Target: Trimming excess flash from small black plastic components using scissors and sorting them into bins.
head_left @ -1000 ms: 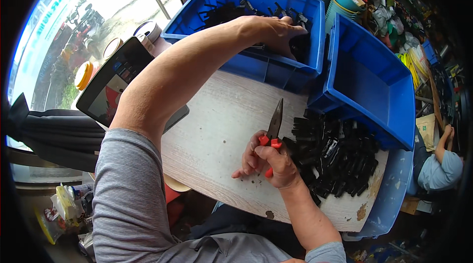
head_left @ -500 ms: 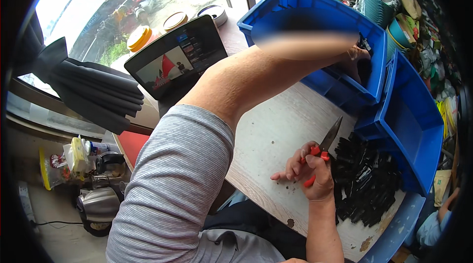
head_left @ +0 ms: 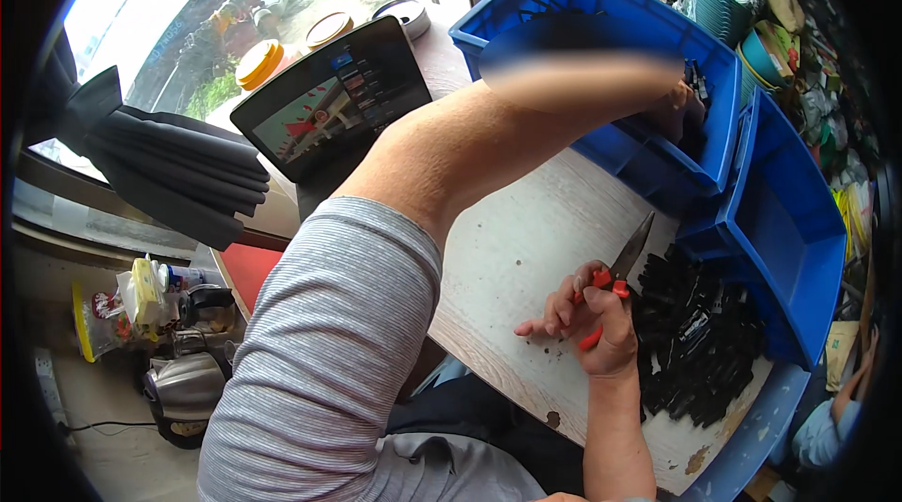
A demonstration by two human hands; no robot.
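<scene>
My left arm stretches across the table to the far blue bin (head_left: 601,140). My left hand (head_left: 678,111) is down inside that bin's right end, beside black parts (head_left: 695,79); its fingers are mostly hidden. Low over the table, my right hand (head_left: 601,325) is closed round red-handled scissors (head_left: 636,246), whose pointed blades aim up and away. Its little finger sticks out to the left. Just right of this hand lies a heap of small black pieces (head_left: 700,342), too jumbled to tell their kind.
A second blue bin (head_left: 785,229) stands at the right, beside the heap. A tablet (head_left: 329,102) is propped at the back left, near round tubs (head_left: 259,64). A kettle (head_left: 186,394) stands at the lower left. At the right edge, another person's arm (head_left: 855,380) shows.
My left hand has shifted slightly within the far bin, and less of it shows. My right hand keeps its hold on the scissors. The tablet's picture has changed.
</scene>
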